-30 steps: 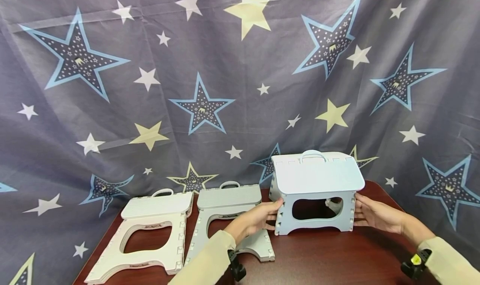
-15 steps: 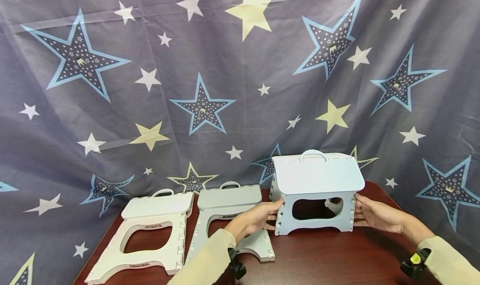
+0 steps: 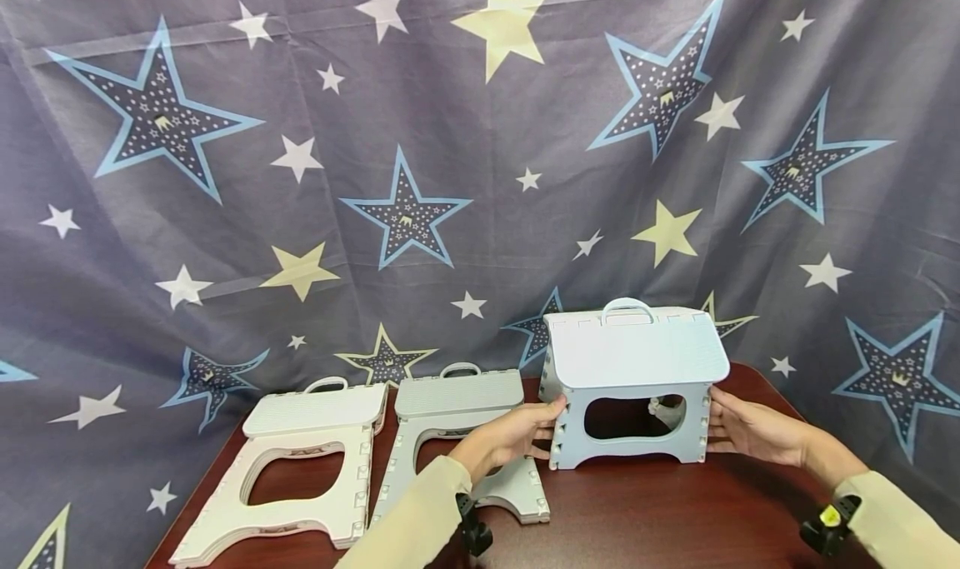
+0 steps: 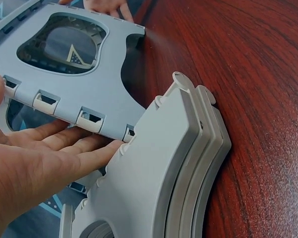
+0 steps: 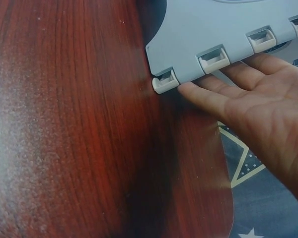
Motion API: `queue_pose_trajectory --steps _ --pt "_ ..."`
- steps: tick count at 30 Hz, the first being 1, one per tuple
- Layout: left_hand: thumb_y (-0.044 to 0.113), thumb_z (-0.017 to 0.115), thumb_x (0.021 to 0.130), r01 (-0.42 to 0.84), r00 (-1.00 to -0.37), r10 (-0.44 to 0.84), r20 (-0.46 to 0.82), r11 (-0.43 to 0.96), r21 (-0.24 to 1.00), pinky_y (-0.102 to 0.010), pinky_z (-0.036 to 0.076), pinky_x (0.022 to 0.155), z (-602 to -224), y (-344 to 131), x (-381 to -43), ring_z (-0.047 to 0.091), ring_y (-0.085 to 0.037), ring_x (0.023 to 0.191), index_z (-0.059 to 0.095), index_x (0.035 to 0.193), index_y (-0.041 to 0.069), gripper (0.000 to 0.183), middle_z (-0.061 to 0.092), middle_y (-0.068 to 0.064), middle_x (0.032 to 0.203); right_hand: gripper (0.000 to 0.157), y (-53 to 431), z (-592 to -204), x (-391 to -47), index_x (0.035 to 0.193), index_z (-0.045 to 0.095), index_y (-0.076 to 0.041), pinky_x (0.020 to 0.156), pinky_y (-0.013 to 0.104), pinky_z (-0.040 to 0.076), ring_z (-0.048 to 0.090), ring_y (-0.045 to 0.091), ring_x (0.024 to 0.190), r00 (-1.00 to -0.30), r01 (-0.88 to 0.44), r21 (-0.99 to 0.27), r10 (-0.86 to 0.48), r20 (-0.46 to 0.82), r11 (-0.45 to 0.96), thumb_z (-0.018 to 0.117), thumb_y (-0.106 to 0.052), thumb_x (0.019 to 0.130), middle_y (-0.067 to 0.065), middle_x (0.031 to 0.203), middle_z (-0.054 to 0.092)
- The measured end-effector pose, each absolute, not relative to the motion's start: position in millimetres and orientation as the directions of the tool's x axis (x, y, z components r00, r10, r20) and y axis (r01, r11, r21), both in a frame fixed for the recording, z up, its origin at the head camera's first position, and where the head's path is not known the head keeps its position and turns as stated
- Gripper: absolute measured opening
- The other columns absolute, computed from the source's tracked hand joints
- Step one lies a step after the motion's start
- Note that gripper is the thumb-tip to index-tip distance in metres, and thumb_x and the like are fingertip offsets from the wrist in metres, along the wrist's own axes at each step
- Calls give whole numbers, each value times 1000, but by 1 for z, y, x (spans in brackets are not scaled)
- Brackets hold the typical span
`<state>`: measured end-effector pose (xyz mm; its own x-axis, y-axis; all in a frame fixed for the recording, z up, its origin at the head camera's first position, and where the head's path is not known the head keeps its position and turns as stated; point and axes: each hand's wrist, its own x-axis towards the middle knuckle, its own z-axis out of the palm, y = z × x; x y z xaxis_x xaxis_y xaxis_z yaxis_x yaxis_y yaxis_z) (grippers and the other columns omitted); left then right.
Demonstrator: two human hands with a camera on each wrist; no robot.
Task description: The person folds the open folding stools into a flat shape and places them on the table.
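Note:
A light blue folding step stool stands unfolded at the right of the table, its carrying handle raised at the back of the top. My left hand lies along its left side; in the left wrist view the fingers stretch out against the hinged edge, mostly straight. On the opposite side my right hand touches the stool with extended fingers by the hinge tabs. Both thumbs lie near the front corners. Some fingertips are hidden behind the stool's edges.
A grey folded stool lies just left of the blue one, partly behind my left forearm. Farther left lies a cream folded stool. All are on a dark red wooden table. Behind hangs a grey star-patterned curtain.

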<state>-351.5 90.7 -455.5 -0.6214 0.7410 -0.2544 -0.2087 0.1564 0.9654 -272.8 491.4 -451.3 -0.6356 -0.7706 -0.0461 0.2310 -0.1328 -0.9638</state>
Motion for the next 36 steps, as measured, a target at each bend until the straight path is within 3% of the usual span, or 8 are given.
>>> queue_pose_trajectory --steps 27,36 --pt "46 38 109 -206 -621 737 -266 174 963 -62 40 112 -459 91 -352 43 -41 144 34 157 1 65 46 -23 154 60 491 -452 -273 151 43 -17 118 35 39 48 17 141 -614 243 -960 -788 -44 -136 1 -36 112 2 152 52" --pt "45 36 110 -200 -607 749 -265 178 963 -62 39 113 -455 90 -354 44 -41 143 33 157 1 65 49 -23 151 62 492 -452 -277 151 42 -13 118 36 38 48 18 141 -600 249 -958 -799 -37 -142 0 -36 111 4 152 51"
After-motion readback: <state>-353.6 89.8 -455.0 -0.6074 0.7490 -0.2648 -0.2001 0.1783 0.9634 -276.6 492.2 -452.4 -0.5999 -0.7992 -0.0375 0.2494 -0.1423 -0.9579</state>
